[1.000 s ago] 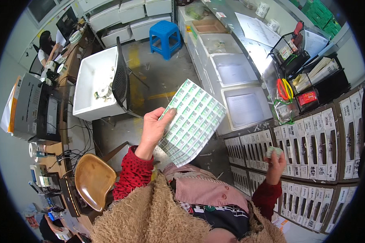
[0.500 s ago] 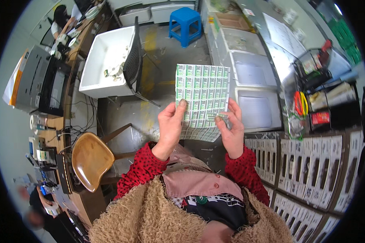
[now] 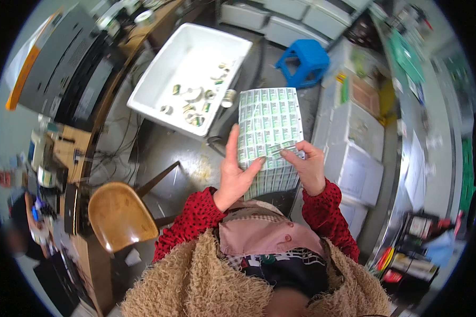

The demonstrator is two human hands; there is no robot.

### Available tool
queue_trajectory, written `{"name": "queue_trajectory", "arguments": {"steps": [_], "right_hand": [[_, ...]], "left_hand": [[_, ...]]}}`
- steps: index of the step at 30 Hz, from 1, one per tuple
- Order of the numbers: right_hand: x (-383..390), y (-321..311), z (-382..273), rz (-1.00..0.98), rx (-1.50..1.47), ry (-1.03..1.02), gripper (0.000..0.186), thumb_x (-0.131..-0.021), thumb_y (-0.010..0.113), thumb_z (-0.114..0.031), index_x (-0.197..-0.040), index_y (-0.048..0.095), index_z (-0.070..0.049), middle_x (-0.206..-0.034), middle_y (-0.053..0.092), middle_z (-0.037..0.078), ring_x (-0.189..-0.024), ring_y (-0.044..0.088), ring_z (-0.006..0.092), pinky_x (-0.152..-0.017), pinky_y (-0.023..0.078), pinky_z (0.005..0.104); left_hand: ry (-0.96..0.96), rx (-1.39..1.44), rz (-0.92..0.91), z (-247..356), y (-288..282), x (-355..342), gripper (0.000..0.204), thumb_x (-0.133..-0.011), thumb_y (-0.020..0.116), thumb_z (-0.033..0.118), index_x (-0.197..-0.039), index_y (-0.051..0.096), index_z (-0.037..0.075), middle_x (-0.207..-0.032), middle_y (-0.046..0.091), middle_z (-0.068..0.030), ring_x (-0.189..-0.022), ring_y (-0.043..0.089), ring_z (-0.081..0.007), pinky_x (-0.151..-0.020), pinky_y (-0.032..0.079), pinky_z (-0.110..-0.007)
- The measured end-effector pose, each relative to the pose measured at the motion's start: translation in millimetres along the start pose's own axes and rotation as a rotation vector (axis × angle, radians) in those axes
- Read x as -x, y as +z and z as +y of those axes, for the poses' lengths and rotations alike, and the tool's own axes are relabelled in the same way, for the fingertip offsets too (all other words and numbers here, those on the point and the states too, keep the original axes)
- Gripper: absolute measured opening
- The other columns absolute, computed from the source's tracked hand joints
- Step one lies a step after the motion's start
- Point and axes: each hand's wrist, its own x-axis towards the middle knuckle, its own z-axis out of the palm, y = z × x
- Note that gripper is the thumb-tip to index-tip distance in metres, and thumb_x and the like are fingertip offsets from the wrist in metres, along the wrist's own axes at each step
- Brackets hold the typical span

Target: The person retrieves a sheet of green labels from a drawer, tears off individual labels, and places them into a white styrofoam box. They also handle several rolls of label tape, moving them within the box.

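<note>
My left hand grips a stack of green-and-white label sheets from the left, thumb pressed on the lower part of the top sheet. The lower part of the sheets bends and hangs below the hands. My right hand is at the sheets' right side, thumb and forefinger closed on a small label strip lying against the top sheet; whether that strip is loose or attached is unclear.
A white bin with several small rolls stands ahead-left beside a chair. A wooden seat, printer and cluttered desk line the left, where a co-worker appears. A blue stool and translucent tubs are right.
My right hand has come from the rack on the right onto the sheets. The sheets have turned upright, and the view has swung left toward the white bin.
</note>
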Motion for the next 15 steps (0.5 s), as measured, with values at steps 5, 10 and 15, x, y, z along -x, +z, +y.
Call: {"name": "queue_trajectory", "arguments": {"steps": [5, 10, 15], "right_hand": [[-64, 29, -14, -0.245, 0.150, -0.123, 0.016, -0.070, 0.073, 0.005, -0.084, 0.067, 0.003, -0.100, 0.060, 0.010, -0.094, 0.057, 0.0171, -0.081, 0.045, 0.0289], [-137, 60, -21, -0.520, 0.221, -0.198, 0.016, -0.068, 0.074, 0.004, -0.081, 0.066, 0.003, -0.106, 0.057, 0.012, -0.094, 0.057, 0.0185, -0.080, 0.046, 0.0290], [-211, 96, -21, -0.815, 0.285, -0.230, 0.016, -0.067, 0.077, -0.001, -0.079, 0.067, 0.001, -0.097, 0.059, 0.010, -0.088, 0.057, 0.0163, -0.076, 0.046, 0.0277]], "left_hand": [[0.046, -0.209, 0.048, -2, -37, -40, 0.041, -0.078, 0.068, 0.001, -0.117, 0.058, 0.002, -0.107, 0.064, -0.0129, -0.097, 0.060, -0.0155, -0.082, 0.048, -0.029], [-0.229, -0.008, 0.134, -6, -50, -69, 0.027, -0.078, 0.069, 0.001, -0.104, 0.065, 0.000, -0.098, 0.066, -0.0065, -0.089, 0.059, -0.0114, -0.080, 0.048, -0.027], [-0.346, 0.119, 0.354, -20, -53, -98, 0.022, -0.081, 0.067, 0.003, -0.102, 0.067, -0.001, -0.092, 0.067, -0.0034, -0.083, 0.059, -0.0083, -0.074, 0.048, -0.023]]}}
